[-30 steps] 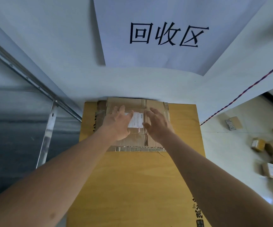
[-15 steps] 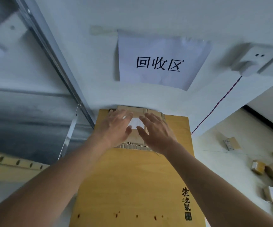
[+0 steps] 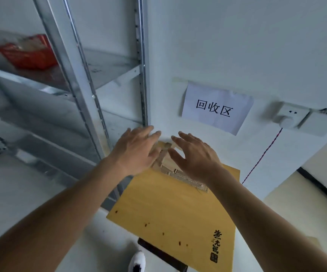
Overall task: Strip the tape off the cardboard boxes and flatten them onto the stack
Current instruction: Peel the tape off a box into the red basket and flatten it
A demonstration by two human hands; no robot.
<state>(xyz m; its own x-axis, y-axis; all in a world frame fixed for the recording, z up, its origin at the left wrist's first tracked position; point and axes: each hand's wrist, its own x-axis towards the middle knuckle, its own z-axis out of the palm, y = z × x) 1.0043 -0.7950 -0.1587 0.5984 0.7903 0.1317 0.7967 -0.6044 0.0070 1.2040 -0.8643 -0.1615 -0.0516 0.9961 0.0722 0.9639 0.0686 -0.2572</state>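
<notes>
Both hands, left and right, fingers spread and now lifting off the flattened box, left lying on the yellow stack by the wall; likely another box next.

- Both arms were bare all the way up, with no sleeves showing.
- The left hand had no glove, ring or watch on it.
- The right hand was bare too, with nothing on the wrist.
- One shoe showed at the bottom. It was white with a dark patch on top.
</notes>
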